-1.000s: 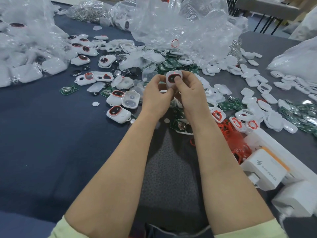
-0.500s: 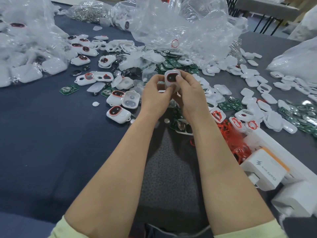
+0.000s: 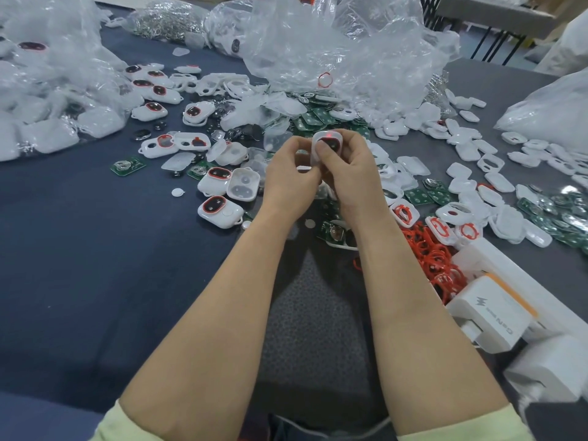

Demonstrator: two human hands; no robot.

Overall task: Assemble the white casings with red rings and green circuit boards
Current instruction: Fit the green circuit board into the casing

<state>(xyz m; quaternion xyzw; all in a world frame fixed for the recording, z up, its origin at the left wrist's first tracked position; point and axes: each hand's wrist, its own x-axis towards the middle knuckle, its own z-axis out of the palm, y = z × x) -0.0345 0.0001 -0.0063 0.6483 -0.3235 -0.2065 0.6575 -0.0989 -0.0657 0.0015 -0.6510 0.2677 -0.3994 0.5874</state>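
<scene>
- Nearest the person, the two pale yellow sleeves [image 3: 111, 424] are framing the bare forearms, which are reaching forward over the dark blue table [image 3: 95, 265].
- To the right of the right forearm, a white charger [image 3: 490, 313] is lying beside a heap of loose red rings [image 3: 436, 265].
- Just below the hands, a green circuit board [image 3: 334, 232] is lying flat on the table.
- The left hand [image 3: 286, 179] and the right hand [image 3: 356, 176] are meeting in the centre, both gripping one white casing [image 3: 332, 142] raised above the table.
- The right thumb is pressing on the casing's front, where a red ring is showing around a dark window; the left fingers are curling round its left edge.
- Left of the hands, a closed casing [image 3: 219, 210] with a red ring is resting on the table, and a second circuit board [image 3: 129, 165] is lying further left.
- Right of the hands, white casing halves [image 3: 471, 186] and more circuit boards [image 3: 556, 218] are lying scattered.
- Beyond the hands, a crumpled clear plastic bag [image 3: 334, 52] is standing over further parts.
</scene>
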